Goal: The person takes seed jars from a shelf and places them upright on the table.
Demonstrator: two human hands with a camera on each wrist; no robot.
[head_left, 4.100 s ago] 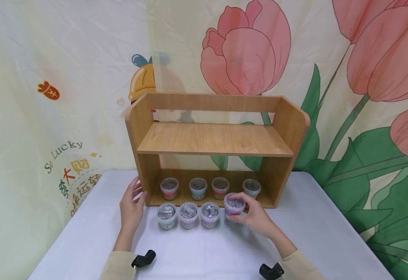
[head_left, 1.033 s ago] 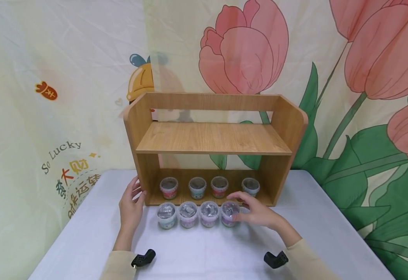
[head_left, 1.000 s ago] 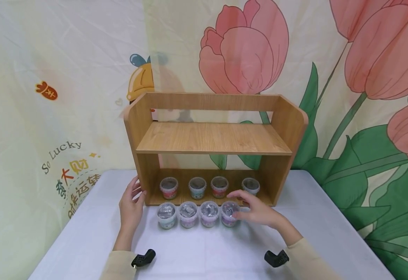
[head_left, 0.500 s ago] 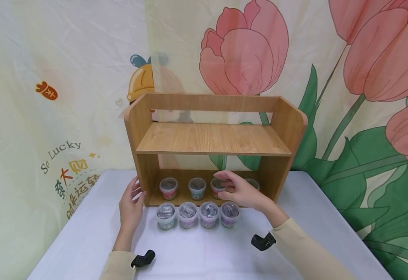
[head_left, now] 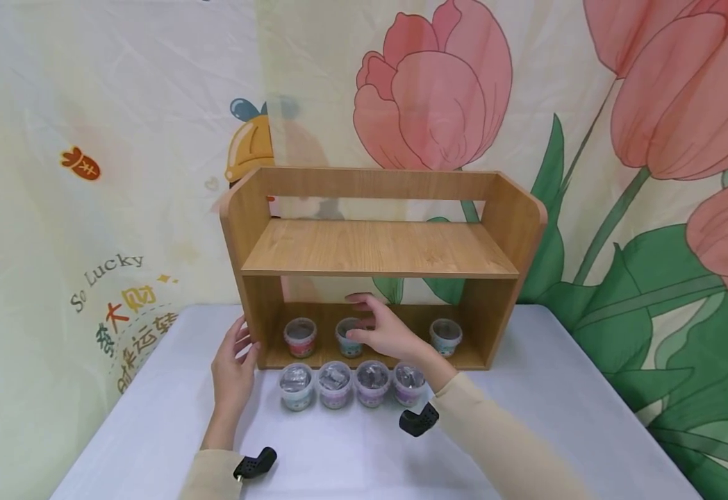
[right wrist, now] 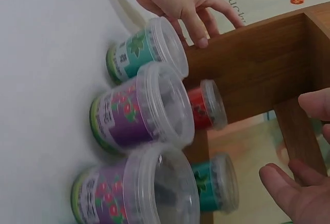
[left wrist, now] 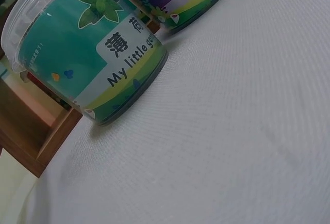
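My right hand (head_left: 395, 338) hovers over the lower shelf with fingers spread at the teal lidded cup (head_left: 349, 346), thumb in front of it. In the right wrist view, bare fingertips (right wrist: 278, 182) stand apart from that cup's lid. My left hand (head_left: 234, 364) rests against the left side panel of the wooden shelf (head_left: 376, 250). Also on the lower shelf are a red cup (head_left: 300, 339) at left and another teal cup (head_left: 445, 339) at right. A second red cup is hidden behind my right hand.
On the white tablecloth (head_left: 339, 451), a front row holds one mint-labelled teal cup (head_left: 296, 389) and three purple cups, the rightmost (head_left: 408, 385) beside my right wrist. The upper board (head_left: 379, 248) hangs above the lower shelf. A printed curtain (head_left: 151, 104) is behind.
My right hand set a purple cup down at the right end of the front row, let go, then moved left over the lower shelf. The left hand stayed put.
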